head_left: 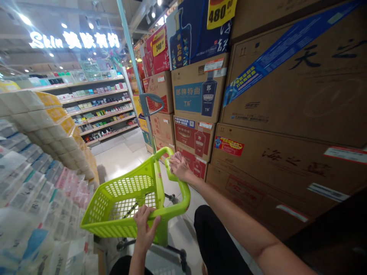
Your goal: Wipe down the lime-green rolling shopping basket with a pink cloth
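Observation:
A lime-green shopping cart [174, 209] with a slatted basket stands in front of me on small dark wheels. My left hand [145, 221] grips the near rim of its basket, fingers curled over the edge and thumb apart. At the cart's handle, my right hand [180, 168] presses a crumpled pinkish cloth [176, 157] onto the green surface. Fingers close over the cloth, which is partly hidden under them. Inside the basket I see only the slatted walls and floor.
Stacked cardboard boxes [258, 152] rise close on my right. Wrapped tissue packs [63, 194] pile up at the left. Behind the cart stands a tall pale pole [130, 38] with a grey loop handle [155, 100]. Product shelves [100, 101] line the back beyond a tiled floor [117, 152].

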